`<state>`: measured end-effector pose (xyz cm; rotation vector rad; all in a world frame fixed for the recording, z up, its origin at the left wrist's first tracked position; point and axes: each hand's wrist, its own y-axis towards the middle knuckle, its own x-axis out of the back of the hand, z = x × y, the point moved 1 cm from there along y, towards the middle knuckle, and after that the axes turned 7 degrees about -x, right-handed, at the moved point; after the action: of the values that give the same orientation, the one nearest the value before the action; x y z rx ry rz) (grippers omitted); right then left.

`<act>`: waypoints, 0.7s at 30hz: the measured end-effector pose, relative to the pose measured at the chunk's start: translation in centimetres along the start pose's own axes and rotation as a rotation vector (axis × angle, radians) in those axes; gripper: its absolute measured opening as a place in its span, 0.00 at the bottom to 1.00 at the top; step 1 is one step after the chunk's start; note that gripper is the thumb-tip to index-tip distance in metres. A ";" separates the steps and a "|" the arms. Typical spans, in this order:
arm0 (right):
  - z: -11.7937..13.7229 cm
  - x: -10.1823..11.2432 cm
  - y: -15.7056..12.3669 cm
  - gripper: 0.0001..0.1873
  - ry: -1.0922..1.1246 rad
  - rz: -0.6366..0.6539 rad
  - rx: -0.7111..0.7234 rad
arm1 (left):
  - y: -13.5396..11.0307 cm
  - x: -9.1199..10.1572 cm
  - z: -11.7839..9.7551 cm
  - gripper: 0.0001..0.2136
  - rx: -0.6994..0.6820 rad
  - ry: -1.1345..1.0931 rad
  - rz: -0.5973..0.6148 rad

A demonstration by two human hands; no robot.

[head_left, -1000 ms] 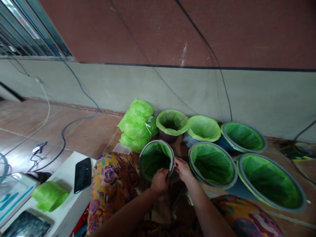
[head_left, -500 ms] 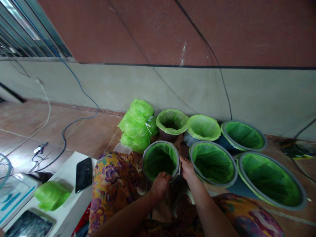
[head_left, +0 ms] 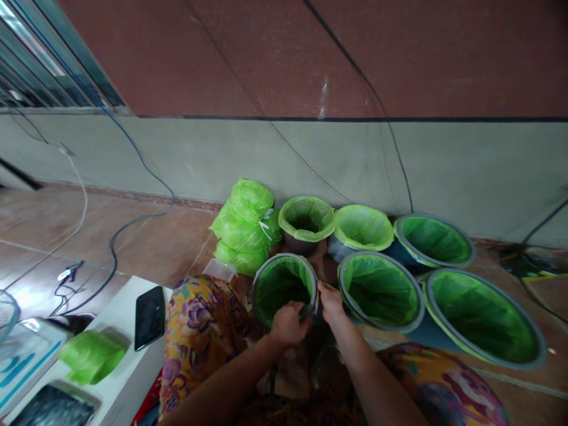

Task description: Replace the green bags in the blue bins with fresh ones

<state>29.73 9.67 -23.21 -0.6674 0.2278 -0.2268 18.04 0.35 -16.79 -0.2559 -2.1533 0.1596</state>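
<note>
Between my knees stands a small round trash bin [head_left: 257, 290] with a grey rim and a green liner [head_left: 288, 278] inside. My left hand [head_left: 288, 324] is closed on the near side of its rim, fingers curled over the edge. At the bin's right side, my right hand [head_left: 331, 300] has its fingers pressed together against the outside, just below the rim. What those fingertips pinch, if anything, is hidden. Close to the right hand is another lined bin [head_left: 339, 272] with a grey rim.
More lined bins, such as a dark one [head_left: 306, 245], stand along the wall and to the right. Tied green bags [head_left: 242, 225] are piled at the left. A white box [head_left: 119, 355] carries a phone [head_left: 149, 318] and a green bag roll [head_left: 92, 356]. A blue cable [head_left: 114, 254] crosses the floor.
My left hand has lifted slightly and turned at the near rim. My right hand has shifted a little left, still at the bin's right side. The view has moved slightly.
</note>
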 end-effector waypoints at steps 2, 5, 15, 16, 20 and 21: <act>0.1 -0.5 -0.5 0.11 -0.030 0.022 0.019 | 1.4 0.5 -0.6 0.17 0.049 -0.021 -0.093; 0.3 -0.9 -1.2 0.11 -0.090 0.045 0.056 | 3.3 1.3 -1.2 0.12 0.109 -0.020 -0.084; 0.5 -0.5 -1.5 0.11 -0.092 0.079 0.024 | 4.5 2.5 -2.1 0.11 0.105 0.087 0.048; 0.5 -0.4 -1.4 0.11 -0.092 0.084 0.022 | 4.4 2.5 -2.1 0.11 0.103 0.083 0.043; 0.7 -0.4 -1.7 0.13 -0.098 0.087 0.040 | 4.3 2.3 -2.0 0.10 0.121 0.047 0.014; 0.8 -0.4 -1.8 0.14 -0.092 0.094 0.043 | 4.3 2.2 -2.0 0.10 0.128 0.035 0.008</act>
<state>29.30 8.92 -21.44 -0.6212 0.1652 -0.1102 19.01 5.08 -14.79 -0.1921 -2.0981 0.2950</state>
